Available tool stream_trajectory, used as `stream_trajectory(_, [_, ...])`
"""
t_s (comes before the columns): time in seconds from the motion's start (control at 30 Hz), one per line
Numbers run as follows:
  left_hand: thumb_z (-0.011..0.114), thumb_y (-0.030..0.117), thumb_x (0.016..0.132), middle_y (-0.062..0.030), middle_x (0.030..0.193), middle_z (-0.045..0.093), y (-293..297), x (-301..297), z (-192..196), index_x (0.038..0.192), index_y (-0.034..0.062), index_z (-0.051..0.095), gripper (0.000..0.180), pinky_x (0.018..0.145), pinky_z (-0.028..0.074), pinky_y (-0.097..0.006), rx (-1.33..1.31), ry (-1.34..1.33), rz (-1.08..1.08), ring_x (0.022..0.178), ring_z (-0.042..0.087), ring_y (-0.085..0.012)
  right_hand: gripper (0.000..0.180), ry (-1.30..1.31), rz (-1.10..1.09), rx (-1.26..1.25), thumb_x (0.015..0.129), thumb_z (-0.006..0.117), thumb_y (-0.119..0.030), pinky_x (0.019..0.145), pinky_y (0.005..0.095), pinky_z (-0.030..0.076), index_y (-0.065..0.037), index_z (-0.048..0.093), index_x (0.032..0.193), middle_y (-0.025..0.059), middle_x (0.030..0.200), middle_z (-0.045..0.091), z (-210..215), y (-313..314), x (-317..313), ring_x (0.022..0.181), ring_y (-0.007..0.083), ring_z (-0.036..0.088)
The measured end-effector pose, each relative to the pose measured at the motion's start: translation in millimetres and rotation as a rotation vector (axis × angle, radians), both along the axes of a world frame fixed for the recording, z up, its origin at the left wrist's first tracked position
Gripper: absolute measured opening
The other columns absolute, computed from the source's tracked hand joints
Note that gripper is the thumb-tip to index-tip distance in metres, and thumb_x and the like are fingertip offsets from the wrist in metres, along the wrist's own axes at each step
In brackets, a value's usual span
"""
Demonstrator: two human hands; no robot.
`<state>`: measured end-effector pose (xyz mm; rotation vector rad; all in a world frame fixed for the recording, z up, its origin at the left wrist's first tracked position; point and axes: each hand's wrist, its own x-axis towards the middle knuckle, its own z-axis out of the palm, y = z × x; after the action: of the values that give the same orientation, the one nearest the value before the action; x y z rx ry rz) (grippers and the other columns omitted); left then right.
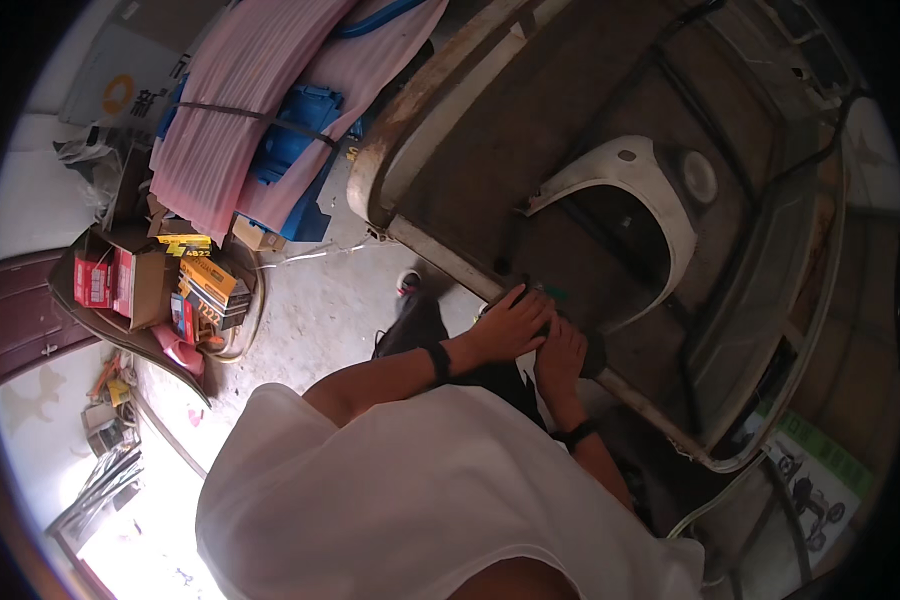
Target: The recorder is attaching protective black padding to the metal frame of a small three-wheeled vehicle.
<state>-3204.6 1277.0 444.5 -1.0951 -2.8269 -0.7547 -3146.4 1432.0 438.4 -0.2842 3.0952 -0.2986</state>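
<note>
L hand (510, 327) & R hand (562, 352), side by side at the near bar (450, 260) of a lg. metal frame, fingers bent over a dark object (594, 357). Object is at the bar, in front of the person's body, mostly covered by the hands; kind & full outline n/a from where I stand, so can't tell if fingers grasp it or only rest on it. Beyond, inside the frame: curved white panel (675, 235) w/ round lamp-like part (700, 177), its lower tip lost in shadow. White shirt (410, 480) hides most of the legs; one shoe (408, 284) shows, partly. Upper L: pink sheeting (225, 120), cut off at top, half covering a blue plastic part (295, 130). Below it, cartons (215, 285), overlapping, hard to count
</note>
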Motion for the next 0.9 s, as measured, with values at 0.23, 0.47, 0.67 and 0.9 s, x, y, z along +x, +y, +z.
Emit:
stream_trajectory(0.23, [0.062, 0.036, 0.078, -0.0146, 0.131, 0.05, -140, -61, -10, 0.131, 0.0022, 0.046, 0.065, 0.106, 0.033, -0.041, -0.009, -0.01, 0.007, 0.122, 0.047, -0.0273, 0.051, 0.055, -0.149, -0.083, 0.082, 0.053, -0.014, 0.1, 0.044, 0.031, -0.006, 0.043, 0.131, 0.0088, 0.119, 0.052, -3, -160, -73, 0.114, 0.0251, 0.046])
stream_trajectory(0.47, [0.053, 0.02, 0.081, -0.0169, 0.14, 0.041, -220, -81, -7, 0.133, -0.0059, 0.041, 0.059, 0.105, 0.035, -0.035, -0.027, 0.07, -0.196, 0.13, 0.04, -0.0259, 0.066, -0.052, -0.067, -0.38, 0.066, 0.062, -0.004, 0.1, 0.0452, 0.031, -0.004, 0.042, 0.129, 0.0145, 0.121, 0.05, 29, -213, -109, 0.115, 0.0316, 0.047])
stream_trajectory(0.67, [0.055, 0.009, 0.079, -0.0123, 0.118, 0.052, -262, -64, -47, 0.127, -0.0029, 0.048, 0.05, 0.087, 0.046, -0.036, 0.087, -0.072, -0.565, 0.109, 0.053, -0.026, 0.054, -0.233, -0.099, -0.437, 0.07, 0.06, -0.003, 0.086, 0.0375, 0.047, -0.011, 0.053, 0.123, 0.0087, 0.125, 0.05, 70, -208, -139, 0.105, 0.0294, 0.05])
stream_trajectory(0.9, [0.06, 0.013, 0.086, -0.0165, 0.103, 0.051, -259, -70, -27, 0.114, -0.0017, 0.049, 0.033, 0.077, 0.049, -0.041, 0.37, -0.382, -0.364, 0.092, 0.056, -0.0343, 0.039, 0.009, -0.005, -0.081, 0.071, 0.064, -0.009, 0.075, 0.0376, 0.051, -0.012, 0.062, 0.109, 0.0032, 0.098, 0.06, 50, -211, -120, 0.092, 0.0254, 0.054])
